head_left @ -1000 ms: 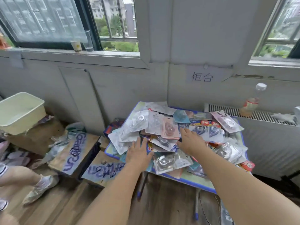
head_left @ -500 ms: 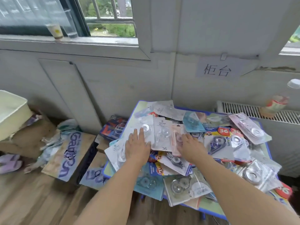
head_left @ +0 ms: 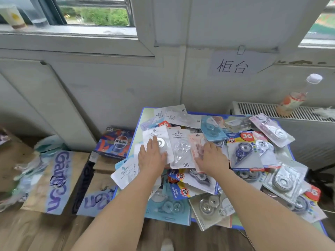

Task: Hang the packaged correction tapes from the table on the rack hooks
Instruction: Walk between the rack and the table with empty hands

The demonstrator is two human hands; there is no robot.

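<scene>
A grey wall with a paper sign is being faced, a radiator running along its right. The blue-edged table is being covered by heaped packaged correction tapes. A white pack is being pressed under the flat-fingered left hand; a pink pack is being touched by the right hand, its fingers extended and gripping nothing.

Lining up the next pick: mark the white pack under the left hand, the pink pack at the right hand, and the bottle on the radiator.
white pack (head_left: 156,133), head view, top of card.
pink pack (head_left: 194,142), head view, upper card.
bottle (head_left: 291,101), head view, label.
</scene>
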